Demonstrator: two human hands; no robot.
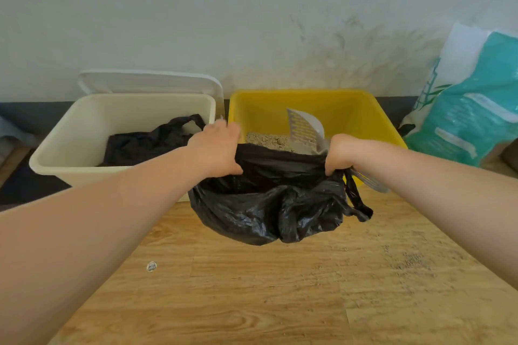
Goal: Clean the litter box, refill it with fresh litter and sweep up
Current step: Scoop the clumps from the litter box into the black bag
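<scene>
A black plastic bag [269, 204] hangs above the wooden floor in front of the yellow litter box [350, 109]. My left hand [217, 148] grips the bag's rim on its left side. My right hand [340, 152] grips the rim on the right and also holds the handle of a grey slotted scoop [305, 127], whose blade stands up inside the box. Beige litter [266, 138] lies in the box behind the bag. The bag's mouth is stretched between both hands, and one handle loop dangles at its right.
A cream bin [84, 131] with a black liner and a raised white lid [151, 81] stands left of the litter box. A teal and white litter sack [471, 103] leans on the wall at right. Scattered grains [412, 259] and a small round cap [151, 266] lie on the floor.
</scene>
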